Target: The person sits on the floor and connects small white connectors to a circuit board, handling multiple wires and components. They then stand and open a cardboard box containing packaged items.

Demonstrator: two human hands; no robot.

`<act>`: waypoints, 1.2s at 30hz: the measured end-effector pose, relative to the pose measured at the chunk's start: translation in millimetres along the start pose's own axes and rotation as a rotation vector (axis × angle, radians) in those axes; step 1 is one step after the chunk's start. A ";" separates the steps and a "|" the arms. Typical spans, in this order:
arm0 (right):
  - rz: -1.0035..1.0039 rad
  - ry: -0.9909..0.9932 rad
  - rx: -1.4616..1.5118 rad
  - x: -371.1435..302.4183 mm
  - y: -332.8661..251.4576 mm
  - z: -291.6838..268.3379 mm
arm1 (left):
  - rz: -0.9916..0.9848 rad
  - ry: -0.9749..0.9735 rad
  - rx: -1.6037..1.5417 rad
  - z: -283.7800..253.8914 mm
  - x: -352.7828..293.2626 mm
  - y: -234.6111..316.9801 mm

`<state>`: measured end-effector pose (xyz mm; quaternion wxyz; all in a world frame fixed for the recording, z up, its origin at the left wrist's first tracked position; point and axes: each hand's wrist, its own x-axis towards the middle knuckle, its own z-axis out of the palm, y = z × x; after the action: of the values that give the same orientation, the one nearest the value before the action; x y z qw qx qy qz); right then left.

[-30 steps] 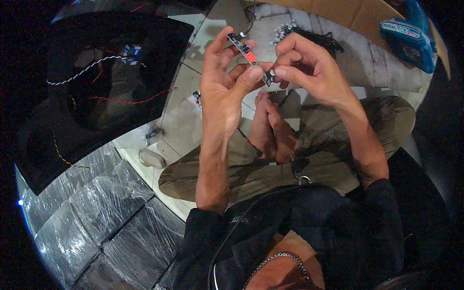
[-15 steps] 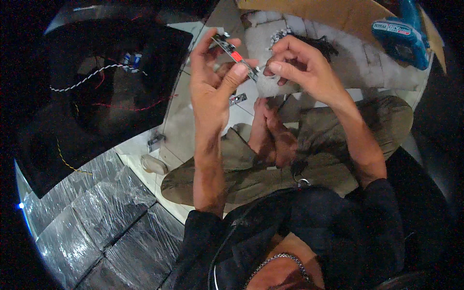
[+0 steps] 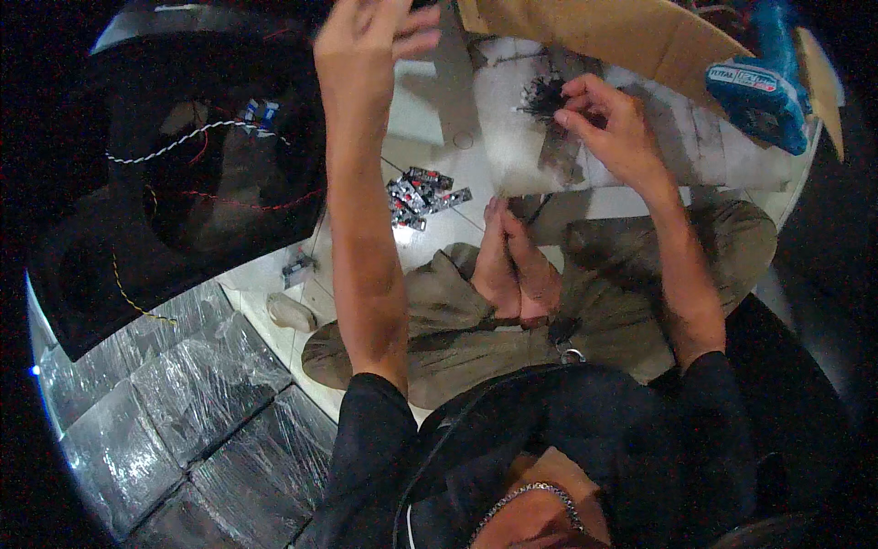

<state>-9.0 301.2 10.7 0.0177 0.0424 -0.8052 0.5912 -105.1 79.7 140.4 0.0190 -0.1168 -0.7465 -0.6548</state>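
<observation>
My left hand [image 3: 370, 37] is raised at the top edge, partly cut off. Motion smears its fingers, so what they hold, if anything, is unclear. Over the pale sheet, my right hand [image 3: 611, 121] has thumb and forefinger apart, at the edge of a bundle of small thin black pieces [image 3: 543, 95] with light tips. Whether its fingertips touch the bundle is hard to make out. On the tiles between the two arms lies a loose heap of short metallic strips [image 3: 419, 194] with red parts.
A large black panel [image 3: 82, 210] with a twisted black-and-white wire [image 3: 174, 142] lies at left. Plastic-wrapped dark blocks [image 3: 183, 403] are below it. A cardboard flap [image 3: 622, 37] and a blue power tool [image 3: 757, 101] stand at far right. My crossed legs are in front.
My left hand has gone up and left, and the strip with the red part no longer shows in it. My right hand has moved slightly right and down, its fingers parting by the black bundle.
</observation>
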 end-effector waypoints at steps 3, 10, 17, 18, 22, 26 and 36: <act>-0.212 0.055 -0.405 -4.0 -14.5 7.7 | -0.297 0.064 0.439 -62.0 -57.6 -81.5; -0.364 0.031 -0.676 2.0 -5.4 13.4 | -0.115 -0.387 1.085 -118.8 -156.4 -189.5; -0.175 0.173 -0.375 5.1 -9.7 4.0 | 0.061 -0.397 1.118 -109.6 -150.6 -184.3; -0.129 0.172 -0.345 4.4 -10.4 2.6 | 0.029 -0.411 1.093 -109.0 -148.2 -181.4; 0.001 0.143 -0.285 3.9 -21.6 -1.2 | -0.154 -0.361 0.900 -115.2 -146.5 -184.8; 0.013 0.117 0.011 5.3 -14.4 0.9 | -0.265 0.064 0.433 -102.8 -147.9 -185.6; 0.057 -0.058 0.343 4.5 -11.5 -0.3 | -0.369 -0.060 -0.085 -8.1 -96.6 -74.3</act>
<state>-12.4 297.9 22.1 -0.0298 0.0387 -0.6938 0.7186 -27.0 48.8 51.7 -0.1287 0.0021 -0.7273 -0.6741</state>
